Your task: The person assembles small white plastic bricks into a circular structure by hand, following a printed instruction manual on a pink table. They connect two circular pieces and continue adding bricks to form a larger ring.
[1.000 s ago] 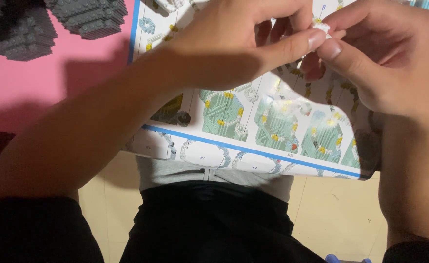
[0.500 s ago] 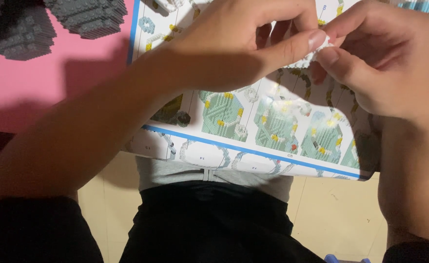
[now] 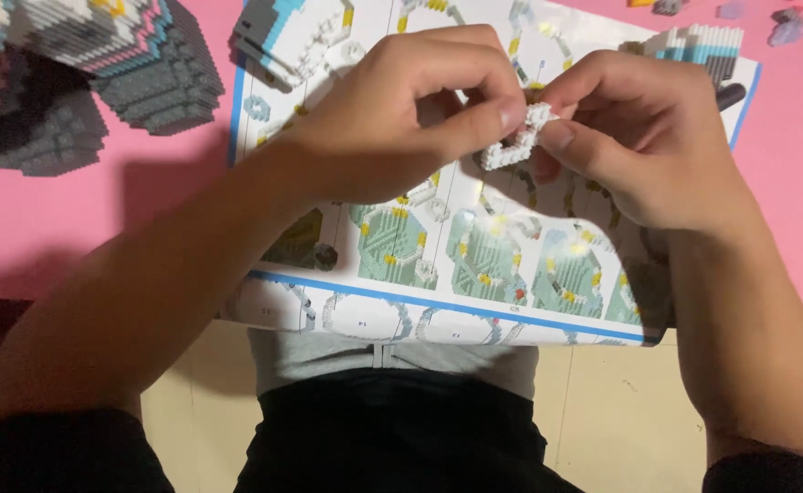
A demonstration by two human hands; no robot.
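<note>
**A small white brick piece between your fingertips, a large model already standing by**

Your left hand (image 3: 401, 110) and right hand (image 3: 643, 137) meet above the instruction sheet (image 3: 474, 265), and both are pinched narrow on the same thing: a small white micro-brick assembly (image 3: 516, 141), a short curved strip of tiny blocks. Your left thumb and forefinger grip its upper end; your right thumb presses against its lower side. It hangs in the air over the middle of the sheet, touching nothing but your fingers.

As to progress, you appear well into the build. A big stacked section in grey, white, pink and blue (image 3: 82, 73) stands on the pink mat (image 3: 73, 219) at the upper left, well apart from your hands. Two smaller finished pieces rest on the sheet's top edge: a white and blue sub-assembly (image 3: 287, 36) by your left wrist and a white and blue striped block (image 3: 703, 46) behind your right hand. Loose bricks (image 3: 785, 27) lie scattered at the far right, so parts remain unplaced. The strip in your fingers is short and joined to nothing larger, so I judge this sub-step to be unfinished.
</note>
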